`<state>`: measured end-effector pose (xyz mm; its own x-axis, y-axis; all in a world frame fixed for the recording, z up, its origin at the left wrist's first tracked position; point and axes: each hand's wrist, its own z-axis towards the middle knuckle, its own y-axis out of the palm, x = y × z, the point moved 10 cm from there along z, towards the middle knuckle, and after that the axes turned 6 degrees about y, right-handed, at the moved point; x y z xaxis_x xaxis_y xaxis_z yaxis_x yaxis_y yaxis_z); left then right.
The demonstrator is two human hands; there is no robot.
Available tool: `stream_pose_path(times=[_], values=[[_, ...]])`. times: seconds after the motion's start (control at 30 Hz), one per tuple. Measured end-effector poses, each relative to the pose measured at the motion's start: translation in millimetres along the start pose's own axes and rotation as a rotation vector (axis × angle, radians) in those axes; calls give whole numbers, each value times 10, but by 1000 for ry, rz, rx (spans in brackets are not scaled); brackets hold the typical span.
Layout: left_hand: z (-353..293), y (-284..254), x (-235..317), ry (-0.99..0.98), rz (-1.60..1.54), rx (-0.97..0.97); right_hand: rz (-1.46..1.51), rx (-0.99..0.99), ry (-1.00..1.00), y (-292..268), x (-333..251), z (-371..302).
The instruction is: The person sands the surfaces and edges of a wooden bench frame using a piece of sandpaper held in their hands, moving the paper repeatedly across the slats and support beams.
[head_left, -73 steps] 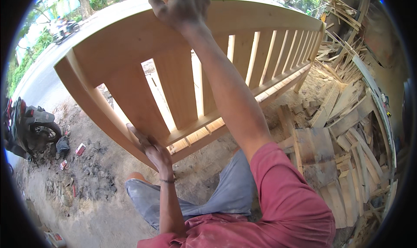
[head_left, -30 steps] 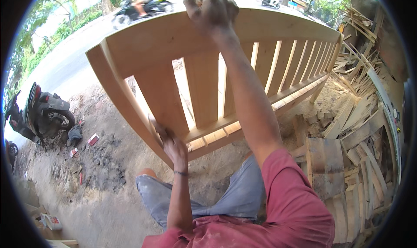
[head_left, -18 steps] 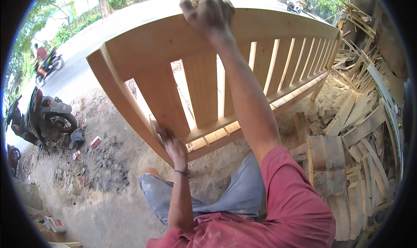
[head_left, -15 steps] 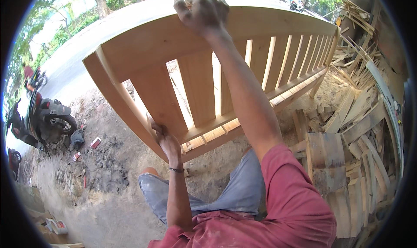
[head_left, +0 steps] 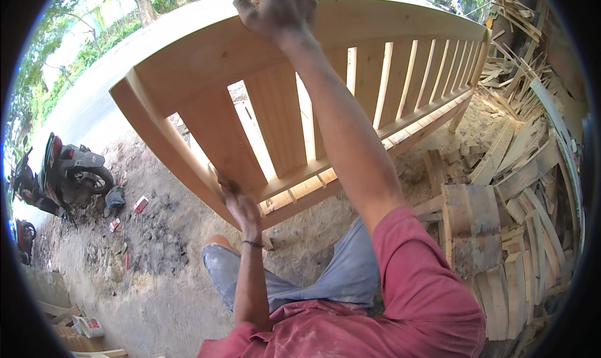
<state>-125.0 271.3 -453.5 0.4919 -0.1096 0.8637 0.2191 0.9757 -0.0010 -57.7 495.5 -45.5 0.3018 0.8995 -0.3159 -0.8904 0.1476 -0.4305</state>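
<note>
A long, pale wooden bench (head_left: 275, 123) with a slatted back stands in front of me, its back towards me and slightly tilted in view. My right hand (head_left: 278, 8) is closed over the top rail (head_left: 375, 21), left of its middle; whether anything else is under the fingers is hidden. Lower down, my left hand (head_left: 240, 202) grips the bench near the bottom of its left end post (head_left: 169, 151). The left fingers reach around the inner side, beside the first wide slat (head_left: 216, 132).
Scrap boards and offcuts (head_left: 526, 233) pile up on the right, close to a curved wooden piece (head_left: 472, 226). Parked motorbikes (head_left: 75, 173) stand at the left by the road. Small red packets (head_left: 141, 204) lie on the dirt. A white container (head_left: 89, 326) sits lower left.
The bench's back and both hands sit a little farther up and left in view. My right hand has shifted slightly left along the top rail. A passing motorbike rider has left view.
</note>
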Motion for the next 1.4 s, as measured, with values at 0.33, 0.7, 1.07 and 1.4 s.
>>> stream_pose_path(times=[0.33, 0.7, 1.07, 1.4], values=[[227, 96, 540, 23, 43, 10, 29, 0, 16, 17, 55, 18], [391, -36, 72, 114, -107, 212, -40, 65, -5, 24, 94, 45], [708, 77, 1373, 238, 25, 97, -20, 110, 14, -93, 28, 7], [498, 170, 932, 225, 30, 204, -80, 104, 69, -194, -12, 28]])
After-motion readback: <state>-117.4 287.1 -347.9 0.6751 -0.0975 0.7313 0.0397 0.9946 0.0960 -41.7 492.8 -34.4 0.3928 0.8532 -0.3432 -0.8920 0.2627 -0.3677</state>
